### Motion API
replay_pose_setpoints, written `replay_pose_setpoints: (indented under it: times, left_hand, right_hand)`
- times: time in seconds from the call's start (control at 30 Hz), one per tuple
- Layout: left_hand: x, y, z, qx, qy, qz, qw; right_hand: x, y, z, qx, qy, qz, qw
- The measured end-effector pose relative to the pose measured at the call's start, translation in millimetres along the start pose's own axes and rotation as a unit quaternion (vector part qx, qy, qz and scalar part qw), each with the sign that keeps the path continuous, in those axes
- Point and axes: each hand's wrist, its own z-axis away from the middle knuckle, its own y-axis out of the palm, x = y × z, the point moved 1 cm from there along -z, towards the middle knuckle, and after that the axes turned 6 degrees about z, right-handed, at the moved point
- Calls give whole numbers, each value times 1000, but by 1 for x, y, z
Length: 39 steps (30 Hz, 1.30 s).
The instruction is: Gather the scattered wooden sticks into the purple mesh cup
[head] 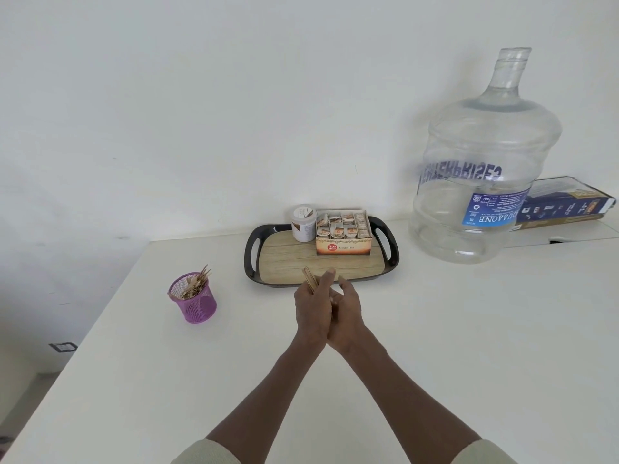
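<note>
1. A small bundle of wooden sticks (pixel 308 279) is sitting pressed between the two hands, its tips poking up above the fingers, just in front of the tray's near rim.
2. The left hand (pixel 311 311) is curling round the bundle and holding it; the right hand (pixel 346 313) is lying palm-in against it, fingers loosely bent, seemingly squaring the sticks up. Whether the right hand is truly gripping them I cannot tell.
3. The purple mesh cup (pixel 194 301) is standing upright on the bench (pixel 435 329), well to the left of the hands, and is already holding a cluster of sticks leaning out over its rim.
4. No loose sticks are showing on the bench surface, so the task is looking nearly finished: what is left, by my judgement, is carrying this last bundle across and dropping it into the cup.
5. Further out, a black-rimmed tray (pixel 390 259) is carrying a tea box (pixel 343 246) and a white tub (pixel 303 224); a large clear water jug (pixel 482 155) is standing to the right.
</note>
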Motion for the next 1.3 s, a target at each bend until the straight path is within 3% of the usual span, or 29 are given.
replay_pose_setpoints:
  times: [0.2,0.3,0.37,0.43,0.53,0.63,0.7,0.93,1.07,1.2,1.3]
  left_hand:
    - [-5,-5,-1,-17,7,-25,1000]
    - [-3,-11,1,-7,41,-54,998]
    - [-2,-17,2,-19,65,-92,994]
    - [1,-23,1,-35,83,-144,986]
    - [5,-32,-2,-44,108,-197,973]
    - [10,-41,-6,-40,103,-214,970]
    - [13,-47,-7,-45,102,-221,969]
    - [17,-79,-8,-75,103,-284,950]
    - [18,-99,-13,-76,106,-284,950]
    - [21,-130,-15,-89,131,-292,943]
    - [32,-163,-18,-95,134,-359,919]
  right_hand:
    - [3,0,-2,-7,-23,32,999]
    - [12,-3,-3,-37,-106,150,982]
    - [22,0,0,-47,-166,265,949]
    - [34,8,3,-44,-218,406,886]
    - [46,27,7,-1,-252,632,733]
    - [45,46,10,37,-268,755,598]
    - [39,55,13,52,-282,787,546]
    - [9,87,17,67,-242,869,425]
    - [-9,101,10,69,-236,888,388]
    - [-14,114,-3,58,-246,888,384]
    - [-9,129,-15,36,-287,870,398]
